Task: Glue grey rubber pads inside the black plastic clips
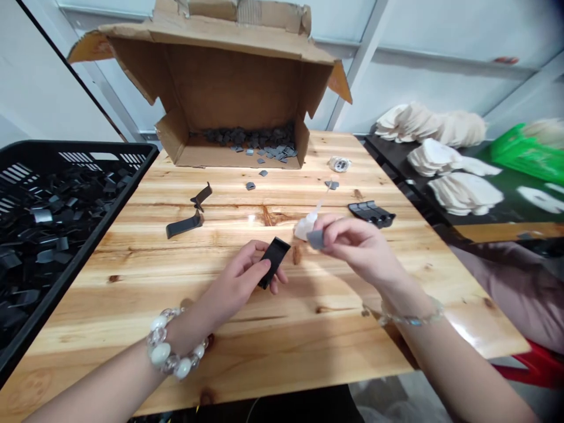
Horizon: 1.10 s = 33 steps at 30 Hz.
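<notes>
Left hand (244,275) grips a black plastic piece (276,257), thumb on top; right hand (358,245), to its right, pinches a grey tab (315,239); tab and piece are apart, the work apparently unfinished; the piece's long axis slants, far end pointing away and rightward; similar tabs (282,153) lie beyond both hands.

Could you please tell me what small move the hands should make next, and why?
Probably bring the grey piece over to the black part: the right hand pinches the piece, the left hand holds the part, and the two are near each other but apart.
</notes>
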Motion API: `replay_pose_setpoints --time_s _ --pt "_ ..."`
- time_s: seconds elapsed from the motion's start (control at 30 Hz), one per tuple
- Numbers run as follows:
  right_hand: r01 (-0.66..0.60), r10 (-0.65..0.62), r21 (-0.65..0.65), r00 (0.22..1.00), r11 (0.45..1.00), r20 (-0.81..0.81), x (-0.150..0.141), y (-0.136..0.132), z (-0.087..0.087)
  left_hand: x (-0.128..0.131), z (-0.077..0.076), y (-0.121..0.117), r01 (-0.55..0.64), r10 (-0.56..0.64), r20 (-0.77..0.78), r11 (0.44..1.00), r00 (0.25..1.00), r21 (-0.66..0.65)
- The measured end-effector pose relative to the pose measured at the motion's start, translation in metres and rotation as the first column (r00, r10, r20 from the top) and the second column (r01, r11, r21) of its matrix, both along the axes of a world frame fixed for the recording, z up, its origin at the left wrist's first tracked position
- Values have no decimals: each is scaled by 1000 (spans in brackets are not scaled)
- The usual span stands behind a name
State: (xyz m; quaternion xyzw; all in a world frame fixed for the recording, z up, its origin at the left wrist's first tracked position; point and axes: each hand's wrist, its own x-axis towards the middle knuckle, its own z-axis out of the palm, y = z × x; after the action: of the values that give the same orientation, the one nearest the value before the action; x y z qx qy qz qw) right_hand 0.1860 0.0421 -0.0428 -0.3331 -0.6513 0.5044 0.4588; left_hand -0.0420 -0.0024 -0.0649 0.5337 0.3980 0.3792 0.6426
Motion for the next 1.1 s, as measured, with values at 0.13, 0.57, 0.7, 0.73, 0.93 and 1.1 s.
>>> replay_pose_setpoints --time_s 0.13,0.57,0.7,0.73,0.93,1.1 --pt "-94 87 28 977 995 193 -20 -15 -12 2 0 -2 -37 37 47 999 998 -2" --pt "-12 -15 119 976 993 217 -32 -30 -22 2 -7 -16 -143 197 -203 957 959 252" --pt "-53 -87 463 957 885 275 -29 -30 -19 1 -4 -18 -102 130 -140 976 982 192" --pt "-60 -96 520 959 852 268 -28 -30 -19 1 -3 -18 -92 115 -131 982 985 167" --pt "-68 -129 647 959 760 252 -26 -32 -18 0 -2 -18 -74 88 -94 987 992 142" --pt "-80 -136 673 955 735 263 -26 -33 -19 -1 -3 -18 -74 90 -100 986 991 152"
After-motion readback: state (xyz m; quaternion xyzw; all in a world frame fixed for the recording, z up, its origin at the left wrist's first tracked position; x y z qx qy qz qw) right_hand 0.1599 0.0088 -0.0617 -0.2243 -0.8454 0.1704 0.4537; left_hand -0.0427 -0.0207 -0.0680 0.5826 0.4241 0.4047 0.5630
